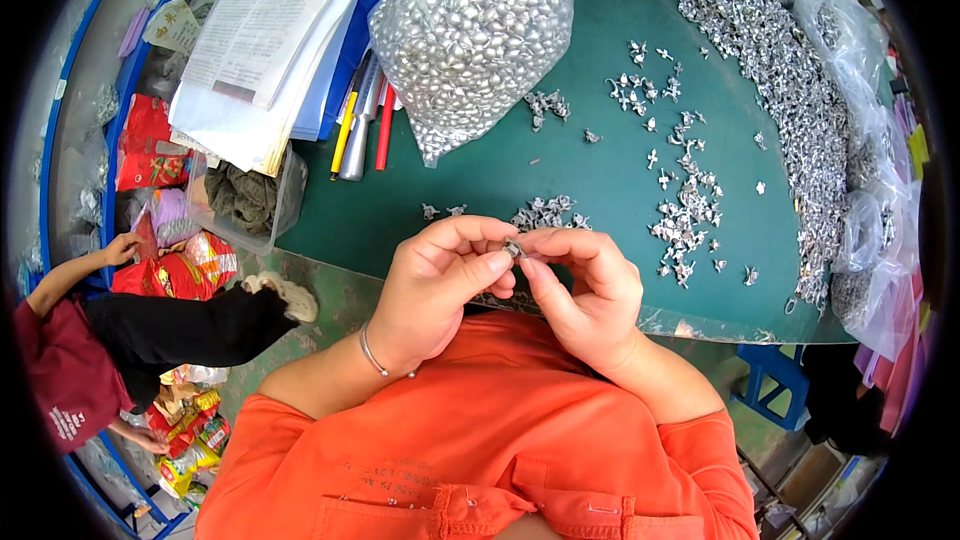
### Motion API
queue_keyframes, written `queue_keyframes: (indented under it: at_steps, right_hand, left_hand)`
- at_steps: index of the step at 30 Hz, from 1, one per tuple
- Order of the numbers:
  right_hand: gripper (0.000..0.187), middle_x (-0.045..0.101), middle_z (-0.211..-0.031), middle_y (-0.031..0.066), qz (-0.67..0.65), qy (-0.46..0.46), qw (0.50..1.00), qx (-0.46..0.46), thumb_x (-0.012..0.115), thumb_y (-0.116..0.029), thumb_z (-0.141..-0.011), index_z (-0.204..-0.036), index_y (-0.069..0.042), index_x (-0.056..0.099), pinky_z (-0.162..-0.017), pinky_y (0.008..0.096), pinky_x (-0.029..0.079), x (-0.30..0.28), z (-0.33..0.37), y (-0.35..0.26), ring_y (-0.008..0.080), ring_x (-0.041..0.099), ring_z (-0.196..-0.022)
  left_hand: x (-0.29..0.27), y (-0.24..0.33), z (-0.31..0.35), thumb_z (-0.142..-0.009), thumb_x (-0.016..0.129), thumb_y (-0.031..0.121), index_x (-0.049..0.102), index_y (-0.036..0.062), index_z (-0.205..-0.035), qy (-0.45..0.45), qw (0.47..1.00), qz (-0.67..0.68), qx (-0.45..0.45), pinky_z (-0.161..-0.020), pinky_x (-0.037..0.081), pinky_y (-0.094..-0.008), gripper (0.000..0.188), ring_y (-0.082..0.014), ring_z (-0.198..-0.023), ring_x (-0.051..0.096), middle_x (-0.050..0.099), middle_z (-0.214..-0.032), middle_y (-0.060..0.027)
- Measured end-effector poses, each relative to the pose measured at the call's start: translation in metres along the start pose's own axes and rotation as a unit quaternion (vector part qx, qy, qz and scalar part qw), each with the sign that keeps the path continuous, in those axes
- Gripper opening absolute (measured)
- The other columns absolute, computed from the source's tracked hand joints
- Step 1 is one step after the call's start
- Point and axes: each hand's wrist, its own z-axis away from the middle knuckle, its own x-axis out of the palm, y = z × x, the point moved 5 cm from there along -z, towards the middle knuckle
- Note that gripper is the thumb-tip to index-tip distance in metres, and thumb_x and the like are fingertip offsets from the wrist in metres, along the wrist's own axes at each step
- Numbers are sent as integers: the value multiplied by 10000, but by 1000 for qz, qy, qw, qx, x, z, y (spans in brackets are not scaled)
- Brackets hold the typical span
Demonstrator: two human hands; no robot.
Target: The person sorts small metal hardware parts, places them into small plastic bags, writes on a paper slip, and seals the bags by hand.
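Above the near edge of the green tabletop (610, 20), both hands meet on one small grey metal fitting (514, 249). Thumb and fingertips of my left hand (430, 275), with a bracelet at its wrist, pinch the fitting from one side. My right hand (595, 290) grips it from the other side, also between thumb and fingers. The fingertips hide much of the piece. Just beyond them lies a small heap of similar metal fittings (550, 212). More loose fittings (690, 215) are scattered to the right of my hands.
A clear bag of silvery bead-like parts (480, 30) stands at the back, beside papers (270, 30) and pens (345, 135). Clear tub (290, 205) holds dark cloth. A long heap of metal parts (780, 80) lines the right. Another person (75, 370) is at left; a blue stool (775, 380) stands right.
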Motion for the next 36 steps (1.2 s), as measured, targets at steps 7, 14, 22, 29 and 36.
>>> queue_keyframes:
  at_steps: [7,14,22,29,36]
  right_hand:
    - [163,690,-903,119,4,-4,1000,10,660,77,-817,-946,25,575,-704,260,555,-1,-2,4,147,674,-784]
    - [159,690,-896,109,-2,-5,999,32,662,66,-818,-938,16,570,-707,260,555,0,-2,6,146,674,-780]
    - [166,678,-884,93,7,0,999,42,669,52,-817,-945,7,574,-701,260,553,0,-5,9,140,671,-776]
    - [216,656,-935,127,12,-35,997,66,639,88,-829,-992,15,518,-766,293,543,-6,-19,-4,160,649,-846]
    - [181,678,-895,96,9,6,998,56,675,35,-823,-968,11,569,-715,266,561,-19,-35,-11,144,680,-802]
  left_hand:
    - [1,2,-1,-903,592,-12,588,-19,-1105,18,999,-43,13,-743,549,-262,202,-129,-804,627,615,-932,-72]
    - [0,1,-1,-901,601,-5,583,-17,-1047,26,999,-29,-1,-711,557,-265,147,-136,-779,646,636,-915,-84]
    - [-1,3,-5,-897,604,-8,578,-13,-1032,28,999,-26,-13,-706,558,-265,137,-143,-773,654,652,-914,-102]
    - [9,15,-14,-886,608,-20,584,-20,-1016,26,999,-24,-13,-698,561,-273,133,-156,-767,661,654,-899,-112]
    - [24,27,-32,-879,583,-43,578,-9,-993,-4,999,-23,-33,-686,569,-294,119,-173,-746,664,664,-884,-130]
